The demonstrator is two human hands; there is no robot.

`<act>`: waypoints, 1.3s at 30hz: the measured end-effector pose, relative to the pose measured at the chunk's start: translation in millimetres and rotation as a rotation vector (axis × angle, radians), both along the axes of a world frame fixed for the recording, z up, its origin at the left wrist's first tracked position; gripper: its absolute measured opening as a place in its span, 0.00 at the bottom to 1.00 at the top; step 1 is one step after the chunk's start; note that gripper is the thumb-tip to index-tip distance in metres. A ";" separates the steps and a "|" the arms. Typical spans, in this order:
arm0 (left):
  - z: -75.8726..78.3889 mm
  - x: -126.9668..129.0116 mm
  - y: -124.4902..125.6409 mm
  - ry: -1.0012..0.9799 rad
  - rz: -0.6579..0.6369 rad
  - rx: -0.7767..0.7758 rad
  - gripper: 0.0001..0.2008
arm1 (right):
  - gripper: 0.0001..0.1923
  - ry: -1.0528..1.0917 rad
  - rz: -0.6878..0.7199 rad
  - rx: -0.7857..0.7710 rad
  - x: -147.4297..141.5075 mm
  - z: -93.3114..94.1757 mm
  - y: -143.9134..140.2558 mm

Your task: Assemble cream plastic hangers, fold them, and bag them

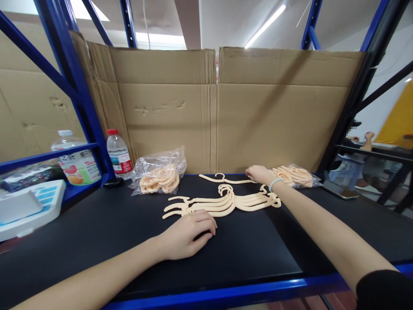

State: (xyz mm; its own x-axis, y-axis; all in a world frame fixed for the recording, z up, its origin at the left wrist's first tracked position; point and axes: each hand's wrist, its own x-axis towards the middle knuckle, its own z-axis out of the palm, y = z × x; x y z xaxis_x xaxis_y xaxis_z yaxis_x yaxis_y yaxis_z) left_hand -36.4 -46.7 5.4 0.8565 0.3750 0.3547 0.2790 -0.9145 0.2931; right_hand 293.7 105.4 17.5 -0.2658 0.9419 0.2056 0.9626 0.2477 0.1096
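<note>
Several cream plastic clothes hangers (pixel 222 204) lie overlapped in a row on the black tabletop, hooks bunched toward the back. My left hand (pixel 190 232) rests palm down just in front of them, fingers loosely bent, thumb apart and nothing in its grasp. Farther back, a single hanger (pixel 226 180) lies apart from the group. Over its right end is my right hand (pixel 260 174), fingers curled closed on it; the fingertips are partly hidden. A pale bead bracelet (pixel 274 184) circles my right wrist.
Plastic bags of cream hanger pieces stand at back left (pixel 159 178) and back right (pixel 295 175). Left are a red-capped bottle (pixel 118 155), a large jug (pixel 79 161) and a white-blue device (pixel 32 211). A phone (pixel 340 190) lies right. Cardboard (pixel 167 112) walls the back; a person (pixel 355 142) sits beyond.
</note>
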 end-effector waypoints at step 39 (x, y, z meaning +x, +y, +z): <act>-7.8 15.8 0.9 -0.819 0.344 -1.180 0.20 | 0.08 0.384 0.312 0.132 -39.2 -4.1 -28.9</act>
